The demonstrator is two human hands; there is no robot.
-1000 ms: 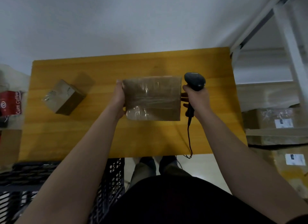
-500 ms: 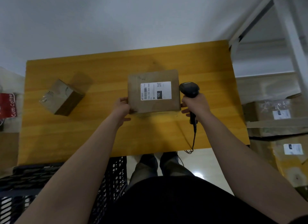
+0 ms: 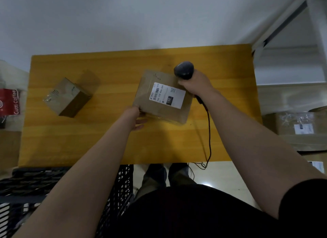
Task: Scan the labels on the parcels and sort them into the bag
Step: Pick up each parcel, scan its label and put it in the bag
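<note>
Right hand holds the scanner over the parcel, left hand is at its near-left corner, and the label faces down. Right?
No: the label faces up, white on top of the parcel, as the head view shows. The rest holds: the right hand holds the scanner over it, and the left hand is at its near-left corner.

The table (image 3: 106,145) is smooth wood. The parcel (image 3: 146,97) is matt cardboard with a paper label (image 3: 168,95). The scanner (image 3: 184,70) is dark plastic.

Brown parcel (image 3: 160,103), white label (image 3: 168,95), yellow table (image 3: 113,140), black scanner (image 3: 184,70).
</note>
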